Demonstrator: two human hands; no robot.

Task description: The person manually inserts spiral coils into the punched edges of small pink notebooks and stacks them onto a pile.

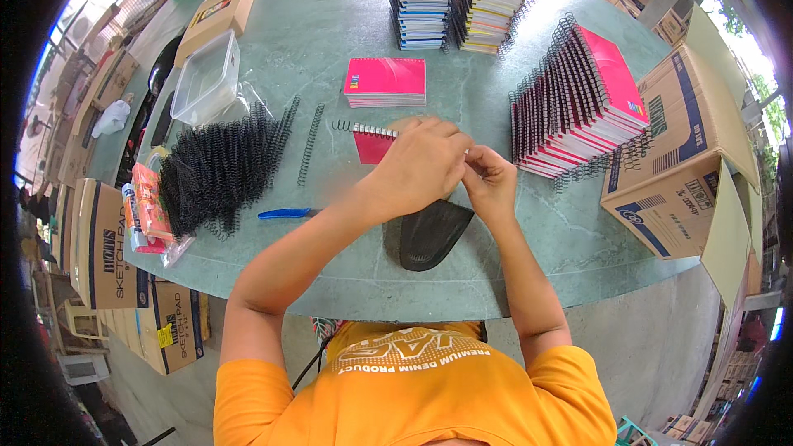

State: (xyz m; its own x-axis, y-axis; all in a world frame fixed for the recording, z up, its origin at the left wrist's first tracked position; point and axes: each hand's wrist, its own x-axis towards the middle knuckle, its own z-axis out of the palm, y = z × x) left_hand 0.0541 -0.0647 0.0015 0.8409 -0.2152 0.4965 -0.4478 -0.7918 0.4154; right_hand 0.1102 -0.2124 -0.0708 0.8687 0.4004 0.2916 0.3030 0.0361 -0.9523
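My left hand (423, 161) grips a small pink notebook (373, 149) at the middle of the table, covering much of it. A black spiral coil (342, 125) runs along the notebook's far edge, its free end sticking out to the left. My right hand (492, 183) is closed in a pinch at the notebook's right end; whatever lies between its fingertips is hidden. Below both hands lies a dark, rounded pad (436, 235). A loose black coil (311, 145) rests left of the notebook, near a tool with a blue handle (282, 214).
Left stands a heap of black coils (219, 169) beside a clear plastic box (206, 78). Beyond my hands sits a stack of pink notebooks (386, 83). Coil-bound notebooks (607, 74) are piled right, near an open cardboard box (669, 165). Tall notebook stacks (423, 0) rise at the back.
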